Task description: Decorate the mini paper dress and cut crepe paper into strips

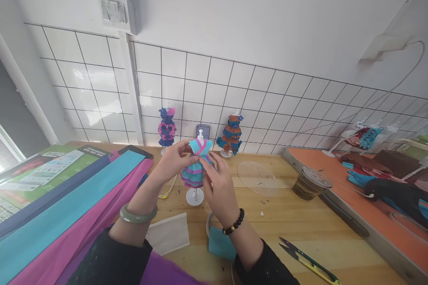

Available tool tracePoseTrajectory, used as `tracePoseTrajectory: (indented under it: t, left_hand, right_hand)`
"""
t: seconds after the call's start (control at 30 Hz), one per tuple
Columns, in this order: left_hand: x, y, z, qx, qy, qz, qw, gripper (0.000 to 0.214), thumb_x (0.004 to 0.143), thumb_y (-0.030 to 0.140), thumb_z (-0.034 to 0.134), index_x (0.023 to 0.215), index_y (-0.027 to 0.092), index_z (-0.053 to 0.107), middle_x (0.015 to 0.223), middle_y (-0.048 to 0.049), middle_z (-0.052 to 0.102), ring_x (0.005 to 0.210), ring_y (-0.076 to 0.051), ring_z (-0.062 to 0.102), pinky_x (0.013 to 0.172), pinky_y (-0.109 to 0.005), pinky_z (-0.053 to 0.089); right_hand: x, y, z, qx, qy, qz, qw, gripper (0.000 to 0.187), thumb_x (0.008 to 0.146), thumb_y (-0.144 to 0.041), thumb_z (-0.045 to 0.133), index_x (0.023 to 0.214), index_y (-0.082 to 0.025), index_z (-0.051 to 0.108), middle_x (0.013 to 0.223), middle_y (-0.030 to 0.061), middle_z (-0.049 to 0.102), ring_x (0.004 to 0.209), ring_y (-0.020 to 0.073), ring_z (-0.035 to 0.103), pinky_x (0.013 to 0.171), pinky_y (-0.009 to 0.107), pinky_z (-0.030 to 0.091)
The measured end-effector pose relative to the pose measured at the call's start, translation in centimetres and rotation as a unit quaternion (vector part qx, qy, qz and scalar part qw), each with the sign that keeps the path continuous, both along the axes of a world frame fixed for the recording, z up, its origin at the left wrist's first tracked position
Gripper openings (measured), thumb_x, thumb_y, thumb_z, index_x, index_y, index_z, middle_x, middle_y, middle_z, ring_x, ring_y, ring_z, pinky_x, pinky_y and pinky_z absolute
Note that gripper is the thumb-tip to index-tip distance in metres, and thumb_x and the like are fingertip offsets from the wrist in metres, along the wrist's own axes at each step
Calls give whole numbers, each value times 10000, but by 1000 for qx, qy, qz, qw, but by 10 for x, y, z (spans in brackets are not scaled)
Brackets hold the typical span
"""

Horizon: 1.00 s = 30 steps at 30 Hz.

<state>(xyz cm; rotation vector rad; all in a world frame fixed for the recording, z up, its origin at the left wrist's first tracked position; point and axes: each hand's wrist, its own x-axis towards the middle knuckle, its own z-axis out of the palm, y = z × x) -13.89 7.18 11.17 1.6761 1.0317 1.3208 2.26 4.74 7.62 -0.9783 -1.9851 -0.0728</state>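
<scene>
A miniature dress (193, 173) in turquoise with purple and pink trim stands upright on a small white dress form (195, 196) with a round base. From the left, my left hand (175, 160) has its fingers closed on the dress at the bodice and waist. My right hand (219, 180) pinches at the waist from the other side, its thumb and index finger meeting near the left thumb. Whether a small piece sits between those fingertips is too small to make out. My hands cover both sides of the dress.
Two more dressed forms, one navy and pink (166, 128), one brown and teal (230, 136), stand by the tiled wall. Coloured fabric strips (83, 200) lie left. Thread snips (309, 262), a lidded cup (310, 183) and a clear round lid (257, 178) are at right, beside an orange tray (329, 173).
</scene>
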Motion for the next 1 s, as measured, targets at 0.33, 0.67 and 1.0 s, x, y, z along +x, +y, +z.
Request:
tracePoseTrajectory:
  t: [0.33,0.67,1.0]
  left_hand:
    - [-5,-1,0,-42,-11,-66,997,454,687,341,674,1114,220,577,1153,-72,601,1054,-246,557,925,-430,433]
    - [-13,-4,5,-39,28,-50,998,520,678,383,683,1166,255,556,1208,-70,569,1160,-266,478,957,-420,397]
    - [-21,6,2,43,-119,209,970,546,815,602,367,1094,184,581,1051,-100,636,1071,-239,538,885,-380,433]
  right_hand:
    - [1,0,3,3,48,16,999,371,844,-100,386,1157,-200,558,1233,127,487,1174,246,425,914,465,426]
    - [8,2,11,-80,210,45,973,268,848,-152,418,1026,-217,607,1179,98,530,1152,224,460,907,442,439]
    - [45,-14,42,-165,362,49,916,253,801,-264,539,1038,-199,598,1157,98,594,1079,216,547,902,421,458]
